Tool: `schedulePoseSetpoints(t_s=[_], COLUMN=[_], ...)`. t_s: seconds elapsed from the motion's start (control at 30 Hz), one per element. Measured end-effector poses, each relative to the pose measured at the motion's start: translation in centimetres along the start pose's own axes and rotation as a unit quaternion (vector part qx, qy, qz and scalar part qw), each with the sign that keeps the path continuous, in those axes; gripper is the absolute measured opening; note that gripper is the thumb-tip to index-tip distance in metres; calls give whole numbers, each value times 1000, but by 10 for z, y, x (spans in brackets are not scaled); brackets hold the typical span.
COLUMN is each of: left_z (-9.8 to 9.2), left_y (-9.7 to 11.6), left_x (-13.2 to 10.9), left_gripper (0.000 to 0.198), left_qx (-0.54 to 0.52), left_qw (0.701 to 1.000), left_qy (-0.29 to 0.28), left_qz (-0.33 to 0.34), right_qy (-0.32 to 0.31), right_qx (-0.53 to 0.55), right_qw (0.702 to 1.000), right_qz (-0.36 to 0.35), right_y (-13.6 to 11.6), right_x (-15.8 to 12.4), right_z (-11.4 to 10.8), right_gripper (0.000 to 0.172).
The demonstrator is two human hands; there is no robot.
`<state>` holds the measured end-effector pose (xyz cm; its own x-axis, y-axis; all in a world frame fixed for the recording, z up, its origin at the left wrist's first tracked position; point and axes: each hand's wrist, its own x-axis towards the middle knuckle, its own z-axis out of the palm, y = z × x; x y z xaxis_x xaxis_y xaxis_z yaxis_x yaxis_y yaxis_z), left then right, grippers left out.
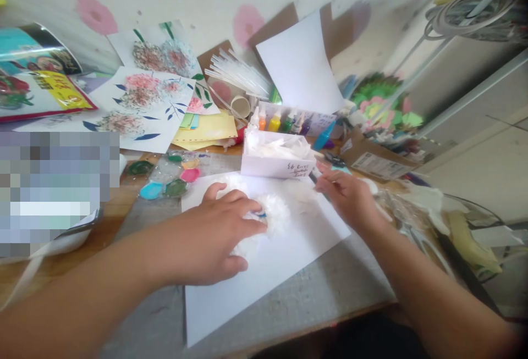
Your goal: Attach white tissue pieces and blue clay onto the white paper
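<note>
A fluffy white tuft [275, 211], with a spot of blue at its near edge, is lying on the white sheet [272, 260]. The left hand [210, 238] is pressing on it, fingers spread flat. Right of the tuft, the right hand [346, 194] is pinching a thin dark tool [313, 178]. Beyond the tuft, a white box [276, 155] is sitting at the sheet's far edge.

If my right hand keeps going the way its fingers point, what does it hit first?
Most likely the white cardboard box. The right hand points up and left with a thin dark tool pinched in its fingers, tip close to the box's near corner. Depth is hard to judge.
</note>
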<state>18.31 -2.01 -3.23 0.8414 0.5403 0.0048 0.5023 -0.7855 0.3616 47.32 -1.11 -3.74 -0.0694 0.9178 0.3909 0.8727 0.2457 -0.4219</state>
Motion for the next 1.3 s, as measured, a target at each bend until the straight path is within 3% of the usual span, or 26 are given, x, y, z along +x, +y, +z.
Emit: schedulePoseSetpoints(t_s=[0.1, 0.17, 0.3, 0.37, 0.5, 0.7, 1.03, 1.3], left_z=[0, -1, -4, -4, -4, -3, -2, -3], left_y=[1, 2, 4, 4, 4, 3, 1, 2], left_x=[-1, -1, -1, -2, -2, -3, -3, -2], left_gripper=[45, 45, 47, 43, 39, 42, 41, 38], left_qx=[-1, -5, -10, -12, -1, -7, -11, -12], left_qw=[1000, 1000, 1000, 1000, 1000, 1000, 1000, 1000], left_qy=[-1, -5, -14, -19, -21, -23, -14, -21], left_qz=[1, 0, -6, -10, -16, -5, -5, -6], right_qy=[37, 33, -40, -69, -82, -90, -76, -91], right_qx=[88, 201, 468, 490, 397, 203, 175, 138], right_qw=[995, 979, 881, 867, 911, 975, 980, 978], right_qz=[19, 23, 52, 66, 81, 2, -55, -125], right_y=[-23, -44, -78, -84, -79, -77, -75, -72], right_x=[-2, -6, -13, -14, -13, -12, -14, -15], right_z=[-5, -6, 6, 16, 31, 29, 25, 36], right_gripper=[21, 21, 13, 15, 18, 16, 16, 14])
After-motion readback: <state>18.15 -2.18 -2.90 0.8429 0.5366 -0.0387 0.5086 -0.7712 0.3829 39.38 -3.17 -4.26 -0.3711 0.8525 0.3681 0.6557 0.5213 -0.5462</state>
